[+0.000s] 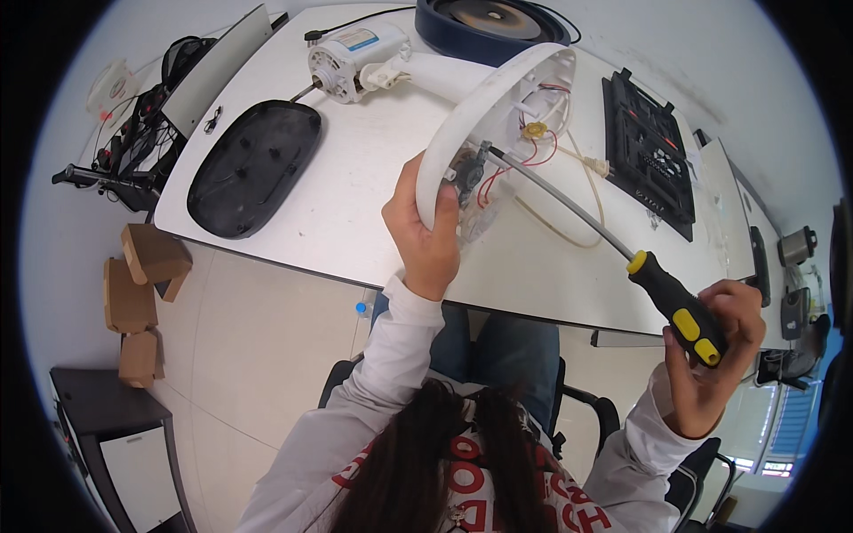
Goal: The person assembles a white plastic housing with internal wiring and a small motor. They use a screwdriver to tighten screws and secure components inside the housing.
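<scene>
My left hand (425, 233) grips the near rim of a white fan base housing (471, 111), tilted so its hollow underside faces right. Its thumb rests by a small grey mechanism (469, 169) inside. Red wires (538, 160) and a yellowish part (534, 131) show within the shell. My right hand (730, 342) is closed round the end of a long screwdriver (666, 293) with a black and yellow handle. Its tip reaches into the housing at the grey mechanism; whether it sits in a screw I cannot tell. A white neck (442, 73) joins the housing to a fan motor (355, 60).
A black oval cover plate (258, 169) lies on the white table (355, 186) at the left. An open black tool case (649, 151) with bits lies at the right. Behind stands a dark blue round object (498, 31). A pale cord (577, 240) loops near the housing.
</scene>
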